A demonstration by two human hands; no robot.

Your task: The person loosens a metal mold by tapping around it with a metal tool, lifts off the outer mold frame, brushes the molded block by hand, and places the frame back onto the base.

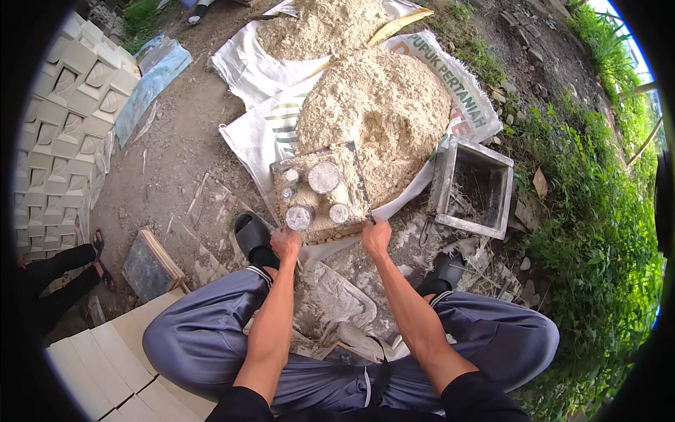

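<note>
While left hand point(285, 243) and right hand point(376, 236) grip plate point(360, 174) by near corners, it sits at near edge of sack point(246, 137). Posts point(324, 177) upright amid sand point(318, 202); frame point(472, 226) off plate, beside sack's right edge: looks early-stage.

Black sleeves point(479, 398), shiny grey-blue trousers point(193, 337) (white-striped cuffs point(261, 275)), black sandals point(251, 233).

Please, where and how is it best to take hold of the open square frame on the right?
Probably by the near rim of the frame, coming from the person's side with the right hand, once free. The open top leaves room to curl inside over this bare edge; the left wall sits close to the sack.
</note>
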